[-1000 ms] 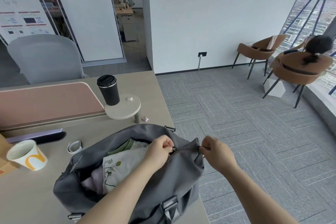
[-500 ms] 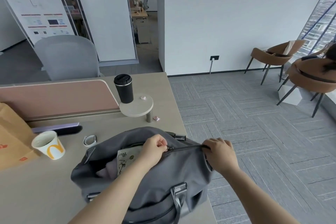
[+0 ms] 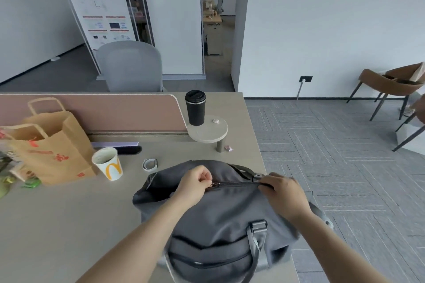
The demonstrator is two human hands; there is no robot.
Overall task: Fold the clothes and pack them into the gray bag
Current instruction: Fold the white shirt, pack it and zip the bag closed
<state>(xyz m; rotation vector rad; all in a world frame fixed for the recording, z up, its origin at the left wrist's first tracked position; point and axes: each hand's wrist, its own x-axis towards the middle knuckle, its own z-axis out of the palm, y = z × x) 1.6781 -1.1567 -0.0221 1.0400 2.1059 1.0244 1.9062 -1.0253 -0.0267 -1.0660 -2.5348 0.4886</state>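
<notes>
The gray bag (image 3: 220, 220) lies on the beige desk (image 3: 69, 225) near its right edge. Its top zipper (image 3: 236, 184) runs closed between my two hands. My left hand (image 3: 195, 185) pinches the zipper pull toward the bag's left end. The right end of the bag, at the start of the zipper, is gripped by my right hand (image 3: 282, 193). No clothes show; the closed bag hides whatever it holds. A gray strap with a buckle (image 3: 258, 227) hangs down the bag's near side.
A brown paper bag (image 3: 50, 142) and a paper cup (image 3: 108, 165) stand on the desk at left. A black tumbler (image 3: 195, 108) sits on a small round shelf (image 3: 208, 133). A small white ring-shaped object (image 3: 150, 164) lies behind the bag. The carpeted floor (image 3: 345, 167) lies beyond the desk's right edge.
My left hand has drawn the zipper pull leftward along the bag, closing the opening over the clothes that showed before. The view has swung left, bringing the paper bag in.
</notes>
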